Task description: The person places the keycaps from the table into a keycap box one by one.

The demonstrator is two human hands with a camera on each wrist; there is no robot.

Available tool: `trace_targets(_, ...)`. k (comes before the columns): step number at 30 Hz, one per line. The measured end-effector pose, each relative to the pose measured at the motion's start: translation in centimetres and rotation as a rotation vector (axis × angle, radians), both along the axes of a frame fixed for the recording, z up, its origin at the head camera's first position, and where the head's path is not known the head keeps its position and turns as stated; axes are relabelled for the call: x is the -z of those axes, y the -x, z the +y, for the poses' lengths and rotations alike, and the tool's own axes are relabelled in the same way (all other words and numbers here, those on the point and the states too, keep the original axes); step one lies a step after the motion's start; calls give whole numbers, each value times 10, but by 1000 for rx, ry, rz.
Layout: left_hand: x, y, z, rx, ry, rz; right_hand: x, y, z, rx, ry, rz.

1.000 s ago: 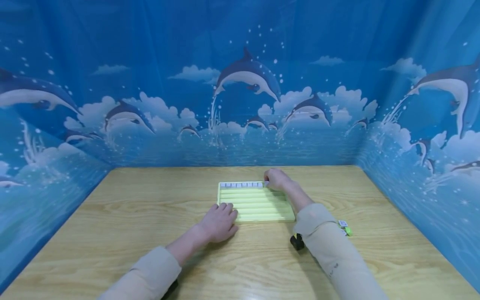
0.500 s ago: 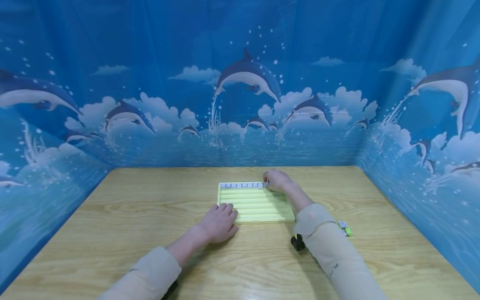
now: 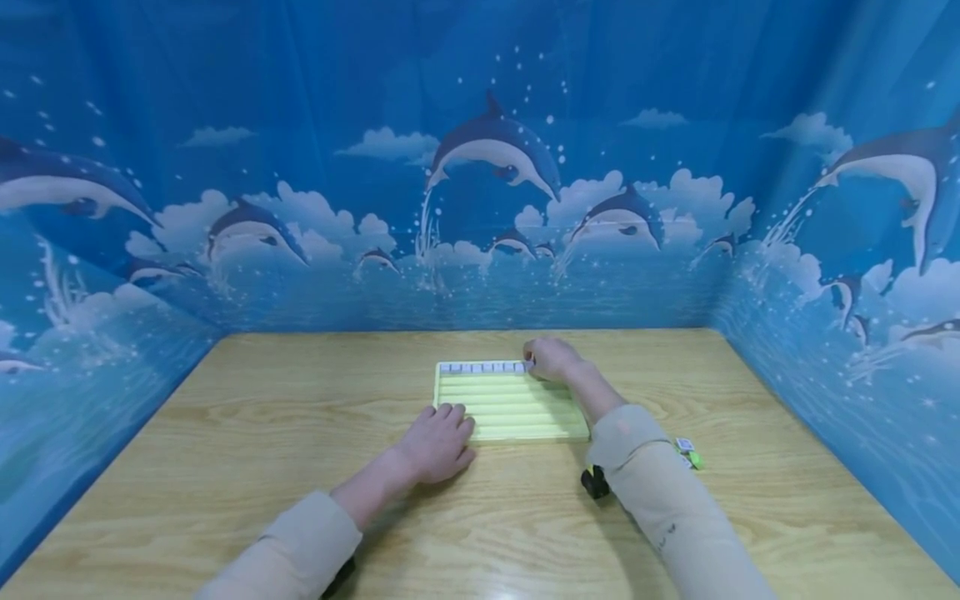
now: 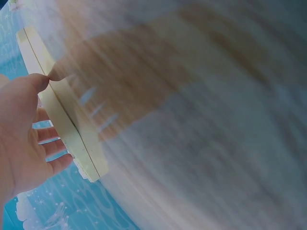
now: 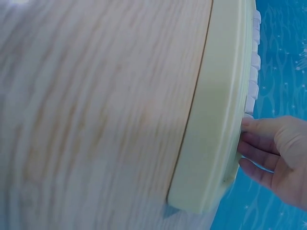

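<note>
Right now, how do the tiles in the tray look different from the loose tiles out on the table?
Arrangement: the tile row runs straight along the far edge of the tray, while the loose tiles lie bunched beside the right sleeve.
Color: the tile row shows pale faces, while the loose tiles also show bright green.
Both include small, pale-faced pieces.

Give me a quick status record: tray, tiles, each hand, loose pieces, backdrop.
tray: pale yellow-green, ridged, on wooden table
white tiles: lined along the tray's far row, from its left end
left hand: near left corner, thumb touching tray
right hand: at tile row's right end; grip partly hidden
loose pieces: green and white, right of tray
backdrop: blue, dolphins
</note>
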State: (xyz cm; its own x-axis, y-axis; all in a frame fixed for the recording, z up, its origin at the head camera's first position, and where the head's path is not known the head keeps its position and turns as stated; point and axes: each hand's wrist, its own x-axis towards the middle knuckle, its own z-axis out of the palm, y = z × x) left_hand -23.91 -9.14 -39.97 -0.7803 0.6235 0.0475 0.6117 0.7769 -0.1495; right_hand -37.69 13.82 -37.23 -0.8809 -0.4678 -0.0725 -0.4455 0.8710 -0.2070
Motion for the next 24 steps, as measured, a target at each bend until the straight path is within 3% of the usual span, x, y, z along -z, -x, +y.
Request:
trace_targets(9,-1,0,0,-2,-16,-13,-8,-10,9,30,-6,-35)
trace_targets(16,-2,-1,-1,-3,-7,-15,-19,-23,26,-42,-17,-65)
trace_targets(24,-2,0,0,-1,2,-13,-29,-41,52,-68,36,-101)
